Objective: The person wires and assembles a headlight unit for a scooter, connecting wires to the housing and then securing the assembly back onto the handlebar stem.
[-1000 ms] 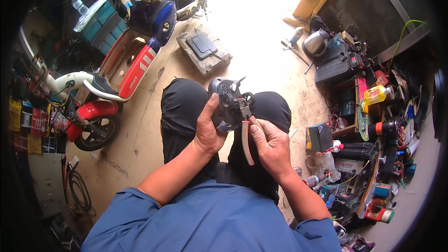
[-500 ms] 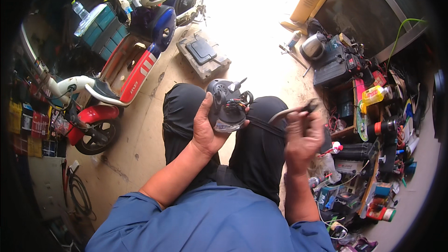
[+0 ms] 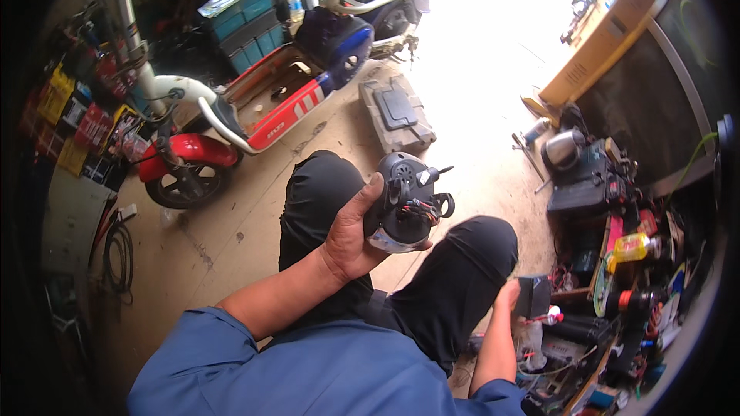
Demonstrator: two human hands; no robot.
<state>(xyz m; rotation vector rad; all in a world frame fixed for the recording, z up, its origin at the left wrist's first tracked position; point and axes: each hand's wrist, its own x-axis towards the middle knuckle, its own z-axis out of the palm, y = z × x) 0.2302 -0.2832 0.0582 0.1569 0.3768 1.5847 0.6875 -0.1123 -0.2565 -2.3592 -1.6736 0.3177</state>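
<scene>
My left hand (image 3: 356, 239) is wrapped round a black rounded housing (image 3: 405, 204), its thumb on the left side. A patch of small round holes shows at the housing's top. Thin coloured wires bunch at its middle, a black loop and a thin stub stick out on the right, and a clear shiny part lies along its lower edge. My right hand (image 3: 506, 297) is low beside my right knee, against or right next to a dark box (image 3: 533, 296). Its fingers are mostly hidden, so what it grips, if anything, does not show.
A red and white electric scooter (image 3: 285, 119) stands at the left, near stacked teal boxes (image 3: 243, 23). Ahead lies a grey plastic cover (image 3: 397, 112). Along the right are a black case (image 3: 586, 177), a yellow bottle (image 3: 630, 249) and crowded tools and parts. A coiled cable (image 3: 118, 258) lies at the left.
My right hand has dropped down and outward past my right knee; the dark-tipped grey lead beside it no longer shows. My left hand still holds the housing. The view has swung right.
</scene>
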